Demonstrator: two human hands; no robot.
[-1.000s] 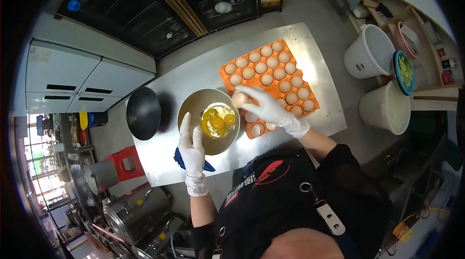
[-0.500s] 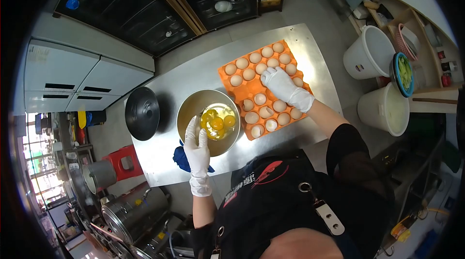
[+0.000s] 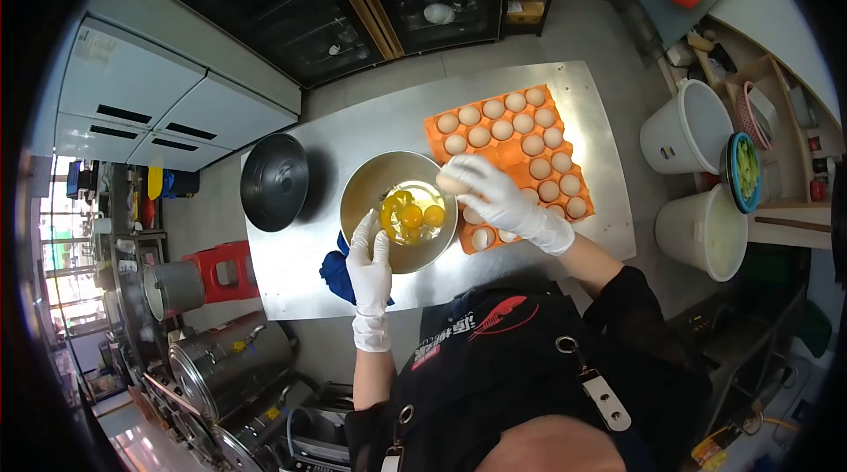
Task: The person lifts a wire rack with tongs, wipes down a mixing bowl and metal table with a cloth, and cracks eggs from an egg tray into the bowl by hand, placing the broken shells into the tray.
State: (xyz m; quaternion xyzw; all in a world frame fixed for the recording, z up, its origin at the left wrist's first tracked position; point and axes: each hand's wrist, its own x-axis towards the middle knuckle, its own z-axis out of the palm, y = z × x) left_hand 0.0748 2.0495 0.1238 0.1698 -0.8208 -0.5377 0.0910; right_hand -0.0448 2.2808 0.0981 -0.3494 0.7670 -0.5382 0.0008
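Egg [image 3: 453, 184] held by right hand [image 3: 498, 198] at right rim of bowl [image 3: 363, 188]; left hand [image 3: 369, 271] laid over near-left rim, grip unclear.

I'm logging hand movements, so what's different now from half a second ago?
The right hand has moved left from over the orange tray to the right rim of the metal bowl, and now holds an egg. The left hand stays at the bowl's near side, and the black pan still stands left of it.
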